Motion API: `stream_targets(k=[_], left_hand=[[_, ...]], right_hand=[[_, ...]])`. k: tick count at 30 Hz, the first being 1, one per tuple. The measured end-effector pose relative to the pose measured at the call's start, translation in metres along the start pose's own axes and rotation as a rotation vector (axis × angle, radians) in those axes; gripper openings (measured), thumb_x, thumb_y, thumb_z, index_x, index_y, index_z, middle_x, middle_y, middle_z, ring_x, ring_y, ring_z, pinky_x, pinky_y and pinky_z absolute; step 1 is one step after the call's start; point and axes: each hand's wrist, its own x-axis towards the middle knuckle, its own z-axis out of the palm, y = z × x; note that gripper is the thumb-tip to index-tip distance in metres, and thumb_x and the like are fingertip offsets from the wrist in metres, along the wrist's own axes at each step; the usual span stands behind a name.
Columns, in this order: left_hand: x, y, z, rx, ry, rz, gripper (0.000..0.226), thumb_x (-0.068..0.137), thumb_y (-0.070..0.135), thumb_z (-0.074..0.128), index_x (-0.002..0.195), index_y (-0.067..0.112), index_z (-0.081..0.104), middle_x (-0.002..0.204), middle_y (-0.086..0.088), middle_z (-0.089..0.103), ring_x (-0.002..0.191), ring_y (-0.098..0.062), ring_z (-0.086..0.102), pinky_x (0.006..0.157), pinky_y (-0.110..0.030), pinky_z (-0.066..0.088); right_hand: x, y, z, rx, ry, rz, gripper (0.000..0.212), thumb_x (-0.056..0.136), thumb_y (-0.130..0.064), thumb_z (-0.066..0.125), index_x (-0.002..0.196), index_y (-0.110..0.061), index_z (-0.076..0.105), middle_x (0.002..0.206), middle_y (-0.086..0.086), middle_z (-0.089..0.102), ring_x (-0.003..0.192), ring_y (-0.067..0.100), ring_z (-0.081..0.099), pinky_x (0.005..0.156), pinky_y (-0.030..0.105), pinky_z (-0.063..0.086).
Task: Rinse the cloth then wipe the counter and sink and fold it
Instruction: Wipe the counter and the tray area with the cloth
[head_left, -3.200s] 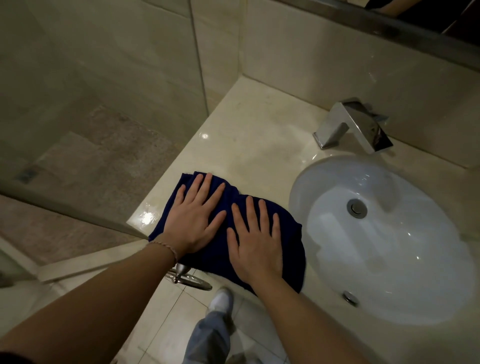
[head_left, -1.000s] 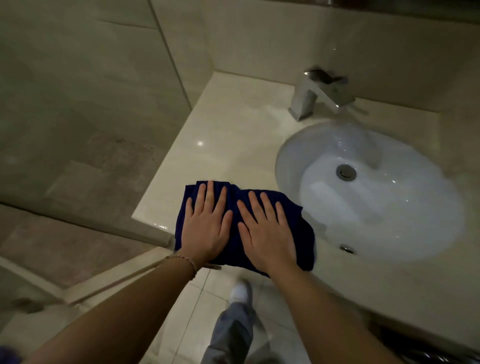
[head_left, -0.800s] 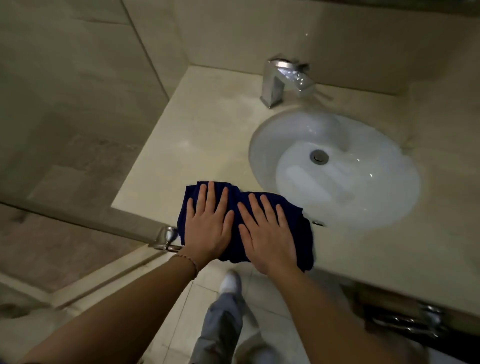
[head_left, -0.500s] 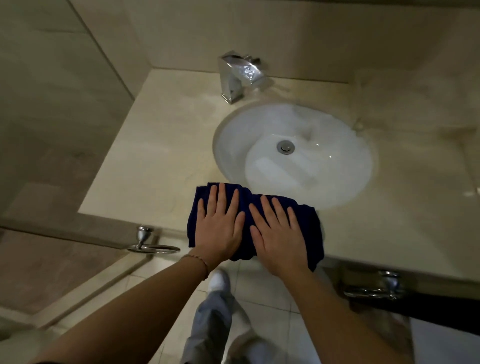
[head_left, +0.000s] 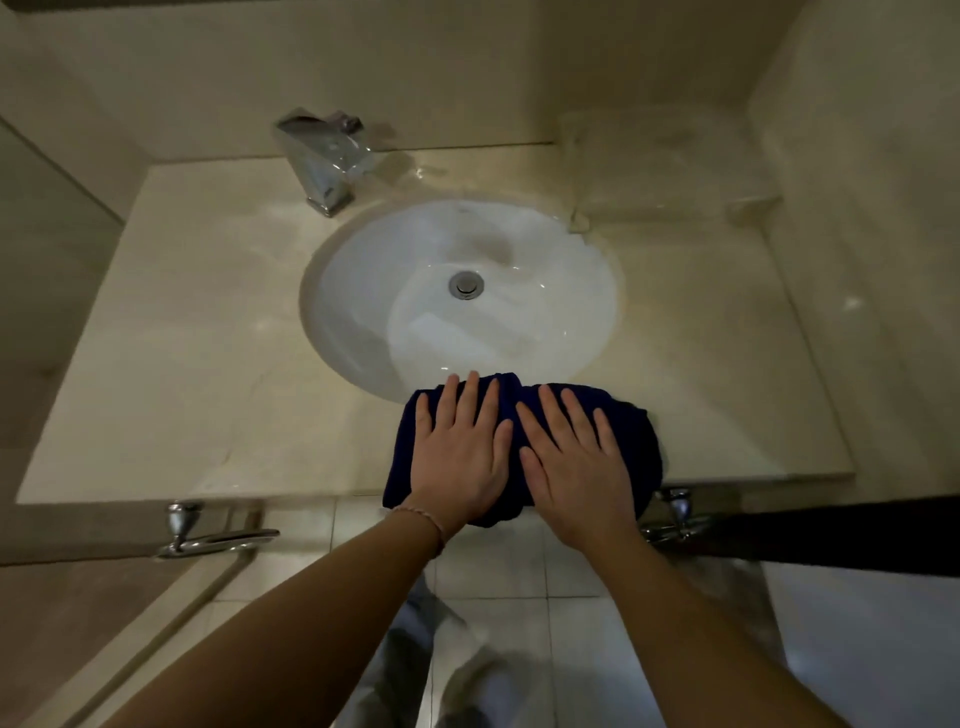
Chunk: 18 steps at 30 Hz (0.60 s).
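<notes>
Both hands lie flat with straight fingers on the dark blue cloth (head_left: 631, 441), left hand (head_left: 460, 457) beside right hand (head_left: 574, 470), grasping nothing. The cloth sits on the tabletop (head_left: 208, 374) front edge, just below the sink (head_left: 363, 270), its long axis left to right. I judge the unwiped strip lies toward the right, so the right hand is nearer.

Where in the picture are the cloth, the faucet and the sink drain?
cloth (head_left: 631, 434): head view, bare fabric right of the hands.
faucet (head_left: 319, 156): head view, chrome body.
sink drain (head_left: 466, 285): head view, centre of the plug.
</notes>
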Motion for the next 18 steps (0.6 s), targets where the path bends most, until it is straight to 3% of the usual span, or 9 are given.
stream_targets(k=[6, 18], left_hand=[[0.01, 0.025, 0.0, -0.001, -0.02, 0.013, 0.063, 0.105, 0.049, 0.007, 0.163, 0.023, 0.004, 0.171, -0.002, 0.008, 0.158, -0.026, 0.003, 0.126, -0.053, 0.006], [0.042, 0.088, 0.0, -0.054, -0.029, 0.027, 0.061, 0.107, 0.048, 0.011, 0.163, 0.024, 0.002, 0.171, -0.001, 0.006, 0.157, -0.025, 0.004, 0.126, -0.049, 0.009]], right_hand=[[-0.003, 0.023, -0.002, -0.006, -0.01, 0.052, 0.056, 0.106, -0.044, 0.016, 0.156, -0.025, 0.032, 0.163, 0.004, 0.03, 0.151, 0.026, 0.026, 0.121, 0.047, 0.014], [-0.002, 0.081, -0.013, 0.005, -0.009, 0.162, 0.056, 0.105, -0.044, 0.017, 0.155, -0.027, 0.034, 0.162, 0.004, 0.032, 0.15, 0.027, 0.028, 0.121, 0.051, 0.024]])
